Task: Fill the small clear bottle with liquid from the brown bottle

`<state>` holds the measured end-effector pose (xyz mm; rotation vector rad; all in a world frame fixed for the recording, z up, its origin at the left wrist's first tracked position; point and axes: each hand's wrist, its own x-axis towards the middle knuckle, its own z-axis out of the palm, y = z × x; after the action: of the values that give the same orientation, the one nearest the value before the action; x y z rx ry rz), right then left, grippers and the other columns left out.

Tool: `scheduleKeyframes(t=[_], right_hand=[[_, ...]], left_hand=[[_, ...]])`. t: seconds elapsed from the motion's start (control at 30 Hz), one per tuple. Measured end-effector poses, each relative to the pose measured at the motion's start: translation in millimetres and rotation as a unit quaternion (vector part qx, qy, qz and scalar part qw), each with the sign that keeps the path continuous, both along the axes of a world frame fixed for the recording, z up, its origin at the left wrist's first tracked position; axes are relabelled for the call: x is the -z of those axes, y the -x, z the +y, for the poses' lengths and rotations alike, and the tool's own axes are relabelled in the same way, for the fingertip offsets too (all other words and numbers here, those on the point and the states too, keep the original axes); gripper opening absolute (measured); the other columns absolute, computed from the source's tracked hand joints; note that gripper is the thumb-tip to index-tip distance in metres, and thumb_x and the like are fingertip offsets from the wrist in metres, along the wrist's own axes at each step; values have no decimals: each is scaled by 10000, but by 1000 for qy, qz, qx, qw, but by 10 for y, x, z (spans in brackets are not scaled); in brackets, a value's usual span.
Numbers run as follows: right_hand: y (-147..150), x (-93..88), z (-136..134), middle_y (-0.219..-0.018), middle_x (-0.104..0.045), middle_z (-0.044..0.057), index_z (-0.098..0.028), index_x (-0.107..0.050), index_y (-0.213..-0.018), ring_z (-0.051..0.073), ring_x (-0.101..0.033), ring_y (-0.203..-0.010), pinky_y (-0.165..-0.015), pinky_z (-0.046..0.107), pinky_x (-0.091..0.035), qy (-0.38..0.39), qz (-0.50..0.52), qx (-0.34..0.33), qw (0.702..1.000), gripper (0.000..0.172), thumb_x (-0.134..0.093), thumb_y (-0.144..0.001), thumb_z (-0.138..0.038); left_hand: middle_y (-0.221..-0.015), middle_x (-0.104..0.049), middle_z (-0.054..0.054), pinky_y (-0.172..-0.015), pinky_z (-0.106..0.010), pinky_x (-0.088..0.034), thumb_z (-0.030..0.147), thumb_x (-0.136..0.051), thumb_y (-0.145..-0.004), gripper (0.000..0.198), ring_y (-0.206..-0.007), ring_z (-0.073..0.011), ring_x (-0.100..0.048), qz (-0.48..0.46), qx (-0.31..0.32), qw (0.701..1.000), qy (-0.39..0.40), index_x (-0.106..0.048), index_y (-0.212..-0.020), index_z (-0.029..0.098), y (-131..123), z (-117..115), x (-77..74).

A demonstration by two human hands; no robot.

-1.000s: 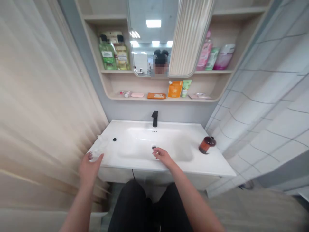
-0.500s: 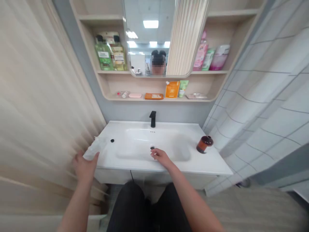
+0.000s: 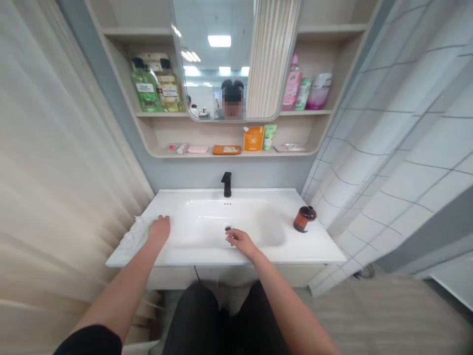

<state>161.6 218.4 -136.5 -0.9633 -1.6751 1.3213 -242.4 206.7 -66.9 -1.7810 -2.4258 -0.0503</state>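
I stand at a white washbasin (image 3: 207,249) with a black tap (image 3: 226,184) at the back. My left hand (image 3: 159,230) rests palm down on the basin's left ledge, covering the spot where a small black cap lay, with a clear plastic wrapper (image 3: 132,235) just to its left. Its fingers are curled and what is under them is hidden. My right hand (image 3: 239,240) reaches into the bowl with its fingertips pinched at the drain plug (image 3: 228,229).
A brown jar (image 3: 303,218) lies tilted on the basin's right ledge. Above hangs a mirror cabinet (image 3: 218,59) with shelves of bottles, tubes and packets. A ribbed beige wall is on the left, white tiles are on the right.
My left hand has moved from the basin's front left corner up onto the left ledge, over the small black cap. My right hand has stayed at the drain. The view has pulled back slightly.
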Motion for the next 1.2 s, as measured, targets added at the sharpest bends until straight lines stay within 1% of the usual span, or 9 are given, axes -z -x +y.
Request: scheduleKeyframes(t=[0.2,0.33,0.53,0.7,0.87,0.97,1.07,1.1,1.2], right_hand=[[6,-7,12,-887,-751,22,-239,-792,-1084,186,-659,-737,-751,345,-550,0,16,-2,1000,380,-784,-861,-547],[-6,-12,11,-899,-756,32,-246,-789,-1090,197,-662,-756,-748,345,-551,4,13,-6,1000,412,-793,-844,-577],[19,-42,-17,-893,-758,31,-246,-784,-1089,202,-654,-759,-747,344,-547,-15,-8,4,1000,390,-752,-856,-557],[-41,-242,-98,-934,-793,49,-249,-780,-1058,232,-676,-788,-796,379,-565,-103,-65,108,987,299,-681,-882,-470],[-775,-442,-289,-897,-745,73,-236,-730,-1067,279,-650,-824,-829,423,-542,-161,-93,304,934,312,-585,-947,-484],[-1463,-438,-407,-916,-677,80,-213,-684,-1080,289,-624,-858,-864,444,-544,-215,-121,477,843,389,-627,-927,-565],[-2072,-387,-443,-1174,-642,143,-195,-622,-1257,335,-625,-1034,-957,500,-559,-202,-126,632,737,587,-731,-849,-602],[-2228,-374,-426,-1244,-622,161,-186,-596,-1330,353,-619,-1092,-980,517,-564,-191,-120,648,727,694,-767,-817,-622],[-2539,-368,-293,-1391,-559,190,-163,-489,-1502,387,-589,-1228,-1047,538,-570,-176,-104,617,760,1019,-850,-707,-688]], left_hand=[[-1159,-701,-305,-913,-501,-580,105,-463,-945,380,-1055,-399,-739,4,19,1000,-2,-722,-1213,33,84,8,32],[-1135,-734,-261,-906,-410,-546,85,-469,-950,363,-1042,-347,-748,-28,25,999,-6,-725,-1206,51,-41,26,-17],[-973,-786,-136,-805,-330,-465,285,-612,-978,180,-916,-266,-730,-180,107,977,-48,-743,-1040,178,-973,-69,73],[-840,-747,-61,-713,-307,-371,347,-570,-1026,251,-809,-220,-673,-324,122,937,-37,-713,-871,211,-1625,-163,304],[-742,-676,-34,-685,-308,-318,403,-538,-1053,366,-751,-207,-627,-361,148,921,-25,-660,-762,217,-1632,-207,356],[-759,-680,-21,-693,-295,-328,272,-575,-992,229,-769,-196,-635,-385,155,910,-21,-686,-801,210,-1587,-203,352],[-782,-688,-15,-705,-290,-347,199,-606,-931,144,-782,-193,-637,-390,156,907,-23,-718,-842,206,-1577,-170,403],[-785,-689,-13,-710,-288,-357,191,-610,-924,137,-782,-191,-637,-392,158,906,-27,-726,-852,206,-1575,-156,431],[-805,-708,-9,-731,-281,-396,151,-624,-890,142,-788,-185,-650,-401,167,900,-43,-754,-900,208,-1561,-122,511]])
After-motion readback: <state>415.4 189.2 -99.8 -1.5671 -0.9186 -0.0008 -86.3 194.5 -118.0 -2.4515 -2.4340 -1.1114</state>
